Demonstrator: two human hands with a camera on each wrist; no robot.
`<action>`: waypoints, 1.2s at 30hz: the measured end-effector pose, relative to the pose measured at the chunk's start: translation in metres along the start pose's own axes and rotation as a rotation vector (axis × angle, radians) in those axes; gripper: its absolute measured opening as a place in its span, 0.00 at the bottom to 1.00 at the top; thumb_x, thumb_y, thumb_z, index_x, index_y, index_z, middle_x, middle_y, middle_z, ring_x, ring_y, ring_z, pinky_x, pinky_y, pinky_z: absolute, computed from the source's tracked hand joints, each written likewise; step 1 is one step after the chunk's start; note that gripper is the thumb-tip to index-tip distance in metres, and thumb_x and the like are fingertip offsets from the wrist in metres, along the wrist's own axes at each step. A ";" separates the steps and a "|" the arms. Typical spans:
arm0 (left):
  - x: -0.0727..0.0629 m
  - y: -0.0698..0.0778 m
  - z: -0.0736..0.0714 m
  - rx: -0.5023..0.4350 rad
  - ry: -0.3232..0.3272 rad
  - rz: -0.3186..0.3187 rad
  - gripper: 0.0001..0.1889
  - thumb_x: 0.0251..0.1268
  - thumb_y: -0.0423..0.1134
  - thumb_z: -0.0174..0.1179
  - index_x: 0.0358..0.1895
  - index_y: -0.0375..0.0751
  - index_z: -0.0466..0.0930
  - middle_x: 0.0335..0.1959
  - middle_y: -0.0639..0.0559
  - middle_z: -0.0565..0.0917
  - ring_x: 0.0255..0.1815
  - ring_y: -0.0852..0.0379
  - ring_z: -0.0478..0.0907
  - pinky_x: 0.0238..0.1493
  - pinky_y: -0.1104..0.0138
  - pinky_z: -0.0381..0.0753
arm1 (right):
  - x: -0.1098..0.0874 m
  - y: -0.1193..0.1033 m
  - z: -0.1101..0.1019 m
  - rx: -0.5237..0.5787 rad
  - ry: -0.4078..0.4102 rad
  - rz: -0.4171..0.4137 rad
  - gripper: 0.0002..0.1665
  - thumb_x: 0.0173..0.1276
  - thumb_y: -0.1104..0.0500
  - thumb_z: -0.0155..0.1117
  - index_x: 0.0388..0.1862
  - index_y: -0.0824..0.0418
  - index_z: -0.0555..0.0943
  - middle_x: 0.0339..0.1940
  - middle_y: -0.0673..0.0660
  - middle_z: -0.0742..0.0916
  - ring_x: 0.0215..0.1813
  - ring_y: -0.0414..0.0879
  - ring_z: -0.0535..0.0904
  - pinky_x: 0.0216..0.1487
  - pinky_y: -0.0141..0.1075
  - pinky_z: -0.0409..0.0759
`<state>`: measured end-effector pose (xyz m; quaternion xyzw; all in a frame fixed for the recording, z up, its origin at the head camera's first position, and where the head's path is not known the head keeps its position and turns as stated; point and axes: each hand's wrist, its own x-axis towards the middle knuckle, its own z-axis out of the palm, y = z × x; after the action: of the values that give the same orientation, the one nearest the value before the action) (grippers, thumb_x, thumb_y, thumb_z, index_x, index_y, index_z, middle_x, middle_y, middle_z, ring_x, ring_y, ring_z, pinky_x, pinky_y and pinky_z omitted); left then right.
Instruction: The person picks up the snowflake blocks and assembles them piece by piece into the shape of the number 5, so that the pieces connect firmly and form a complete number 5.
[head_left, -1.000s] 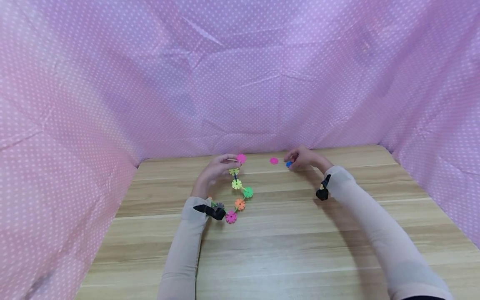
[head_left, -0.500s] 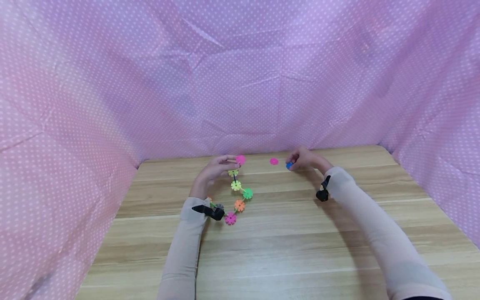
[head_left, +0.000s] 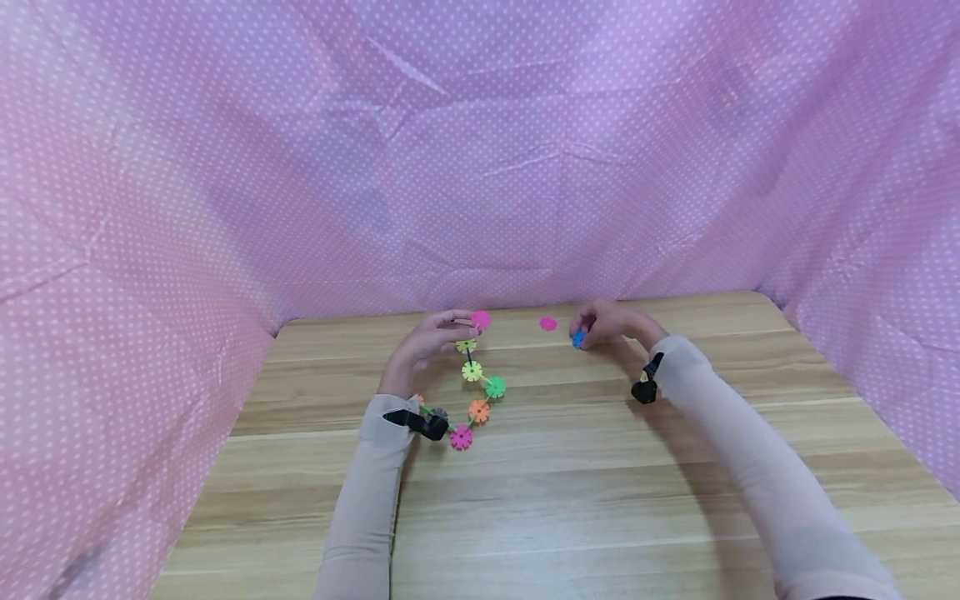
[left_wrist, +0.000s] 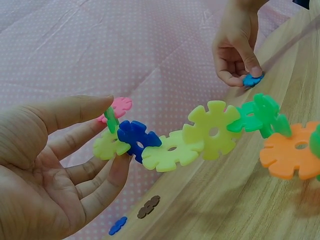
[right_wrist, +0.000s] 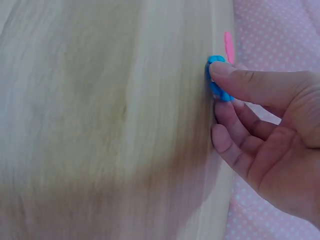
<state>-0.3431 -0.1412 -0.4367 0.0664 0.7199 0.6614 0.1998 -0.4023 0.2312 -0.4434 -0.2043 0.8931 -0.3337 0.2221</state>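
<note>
My left hand (head_left: pixel 435 343) pinches the far end of a chain of slotted, flower-shaped plastic discs (left_wrist: pixel 214 131), around a small green disc (left_wrist: pixel 111 119) with pink and yellow-green ones beside it. The chain runs on through blue, yellow, green and orange discs (left_wrist: pixel 290 156). In the head view it curves toward the body down to a magenta disc (head_left: pixel 461 437), then passes under the left wrist. Near the table's back edge, my right hand (head_left: pixel 609 322) pinches a single blue slotted disc (right_wrist: pixel 218 90) between thumb and fingers.
A loose pink disc (head_left: pixel 548 323) lies on the wooden table (head_left: pixel 570 517) between the hands. The left wrist view also shows a loose blue disc (left_wrist: pixel 118 226) and brown discs (left_wrist: pixel 149 206) near the edge. Polka-dot pink cloth (head_left: pixel 480 167) hangs behind and at both sides.
My right hand has drawn the blue disc slightly toward the body, and more of its face shows now. The left hand and chain have shifted only a little.
</note>
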 end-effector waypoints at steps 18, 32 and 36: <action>-0.002 -0.002 -0.001 -0.029 0.009 0.003 0.22 0.70 0.33 0.65 0.65 0.39 0.75 0.53 0.50 0.82 0.53 0.54 0.79 0.70 0.43 0.74 | 0.003 -0.009 0.016 0.203 -0.041 -0.054 0.14 0.69 0.65 0.68 0.52 0.69 0.85 0.45 0.55 0.90 0.45 0.40 0.82 0.50 0.30 0.83; 0.000 -0.001 0.001 0.007 0.049 -0.002 0.22 0.70 0.39 0.66 0.65 0.42 0.76 0.58 0.48 0.82 0.62 0.49 0.78 0.70 0.51 0.76 | 0.014 -0.046 0.041 0.403 0.095 -0.146 0.14 0.68 0.65 0.69 0.50 0.69 0.82 0.43 0.54 0.89 0.46 0.44 0.83 0.51 0.32 0.82; 0.001 -0.002 0.001 0.004 0.054 -0.002 0.22 0.70 0.39 0.65 0.65 0.41 0.75 0.57 0.48 0.82 0.62 0.47 0.77 0.69 0.51 0.76 | 0.018 -0.058 0.048 0.469 0.127 -0.185 0.12 0.69 0.67 0.68 0.50 0.70 0.81 0.41 0.54 0.88 0.45 0.44 0.83 0.51 0.35 0.84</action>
<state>-0.3432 -0.1399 -0.4385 0.0483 0.7262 0.6615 0.1808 -0.3791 0.1573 -0.4410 -0.2064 0.7810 -0.5627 0.1754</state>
